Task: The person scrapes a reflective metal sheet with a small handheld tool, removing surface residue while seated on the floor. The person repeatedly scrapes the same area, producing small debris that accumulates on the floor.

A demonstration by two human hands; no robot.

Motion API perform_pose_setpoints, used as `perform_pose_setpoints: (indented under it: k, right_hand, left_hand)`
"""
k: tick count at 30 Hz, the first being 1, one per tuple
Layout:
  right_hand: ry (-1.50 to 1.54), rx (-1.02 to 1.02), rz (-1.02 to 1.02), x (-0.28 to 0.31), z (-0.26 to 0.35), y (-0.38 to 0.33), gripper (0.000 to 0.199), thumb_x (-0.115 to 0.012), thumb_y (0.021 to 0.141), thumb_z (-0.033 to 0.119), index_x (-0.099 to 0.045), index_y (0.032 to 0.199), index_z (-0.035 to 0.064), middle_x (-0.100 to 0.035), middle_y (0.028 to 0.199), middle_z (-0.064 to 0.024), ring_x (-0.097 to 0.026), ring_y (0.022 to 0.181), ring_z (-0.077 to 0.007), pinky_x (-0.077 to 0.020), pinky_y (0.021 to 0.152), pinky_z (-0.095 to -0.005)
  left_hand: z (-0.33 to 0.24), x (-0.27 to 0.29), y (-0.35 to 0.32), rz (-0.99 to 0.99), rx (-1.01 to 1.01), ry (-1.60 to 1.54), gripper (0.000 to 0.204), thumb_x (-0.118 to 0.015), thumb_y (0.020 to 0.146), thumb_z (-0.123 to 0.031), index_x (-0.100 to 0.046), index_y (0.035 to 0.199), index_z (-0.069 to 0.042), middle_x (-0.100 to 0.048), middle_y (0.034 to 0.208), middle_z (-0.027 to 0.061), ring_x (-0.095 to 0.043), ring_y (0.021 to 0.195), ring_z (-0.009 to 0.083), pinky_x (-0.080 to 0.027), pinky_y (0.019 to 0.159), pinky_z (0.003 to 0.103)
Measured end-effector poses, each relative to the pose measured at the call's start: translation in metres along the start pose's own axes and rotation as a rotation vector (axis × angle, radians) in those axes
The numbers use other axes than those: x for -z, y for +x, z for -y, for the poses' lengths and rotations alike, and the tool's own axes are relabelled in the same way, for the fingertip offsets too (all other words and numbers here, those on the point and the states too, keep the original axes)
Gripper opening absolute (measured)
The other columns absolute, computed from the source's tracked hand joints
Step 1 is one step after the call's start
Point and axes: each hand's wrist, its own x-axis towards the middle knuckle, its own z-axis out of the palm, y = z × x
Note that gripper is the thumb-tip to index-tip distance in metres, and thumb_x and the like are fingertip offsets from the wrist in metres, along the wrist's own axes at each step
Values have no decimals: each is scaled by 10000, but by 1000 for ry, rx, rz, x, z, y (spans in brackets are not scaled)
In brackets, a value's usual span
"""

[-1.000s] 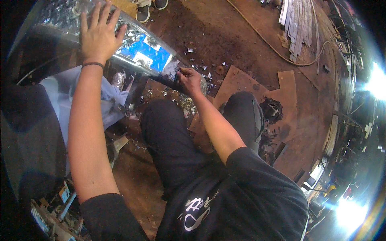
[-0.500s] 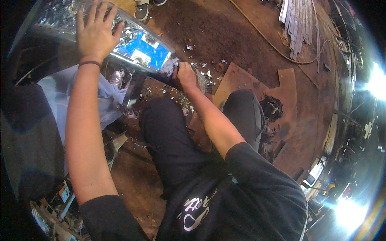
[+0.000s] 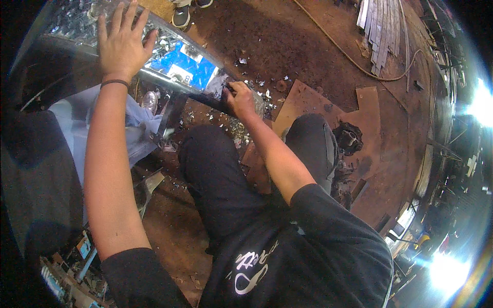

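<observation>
A long metal trough or panel (image 3: 177, 81) slants across the upper left, strewn with shiny metal scraps. On it lies a blue and white sheet (image 3: 192, 71), with crumpled grey material at its right end. My left hand (image 3: 123, 43) is spread over the scraps, palm down and fingers apart, a dark band round its wrist. At the trough's right end, my right hand (image 3: 240, 97) has its fingers bent and drawn together beside the grey material. Something small and dark shows at those fingertips; too little of it is visible to name it.
Metal bits litter the brown floor (image 3: 318, 46) near the trough. A flat brown sheet (image 3: 303, 105) lies right of my knees, beside a dark lump (image 3: 348, 138). Long metal strips (image 3: 377, 33) and a hose (image 3: 334, 49) are at upper right. A person's shoe (image 3: 181, 16) is beyond the trough.
My right hand has shifted slightly right and down, its fingers loosening from the trough's end and showing more of their bend. My left hand stays in place.
</observation>
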Motion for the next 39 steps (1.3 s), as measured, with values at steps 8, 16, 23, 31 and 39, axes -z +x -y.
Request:
perform_pose_setpoints:
  k: [8,16,23,31,39]
  right_hand:
    - [-239,-57,58,-9,7,6,279,-672,898,192,-681,1101,1,-680,1119,-202,-650,1082,-393,-529,935,-456]
    - [-168,-75,171,0,5,6,265,-643,943,212,-632,1129,23,-654,1156,-208,-630,1111,-400,-517,959,-471]
    - [24,-75,85,6,2,2,299,-717,904,231,-711,1119,24,-692,1095,-175,-671,1045,-368,-534,906,-434]
    - [-149,18,-4,-2,4,3,221,-734,862,162,-735,1030,18,-718,1031,-149,-693,967,-360,-550,858,-411]
    - [52,-18,18,5,4,-8,154,-715,894,166,-728,972,33,-710,999,-168,-686,945,-375,-547,839,-441]
  left_hand:
    - [0,-1,1,-7,-6,-12,543,-542,994,-529,-552,1476,-279,-434,1604,-19,-346,1502,236,-212,1237,560]
    - [2,-2,-1,-5,2,-27,548,-555,986,-519,-553,1476,-273,-440,1602,-10,-343,1505,235,-200,1239,556]
    - [2,-3,-1,-20,-2,-48,533,-557,987,-508,-559,1466,-273,-439,1600,-12,-341,1505,235,-203,1237,554]
    - [2,-2,0,-9,2,-43,535,-553,989,-505,-553,1472,-273,-440,1601,-10,-339,1506,231,-194,1241,555]
    - [1,-3,0,-17,-6,-56,546,-556,982,-509,-558,1468,-262,-445,1600,-7,-340,1506,233,-188,1245,554]
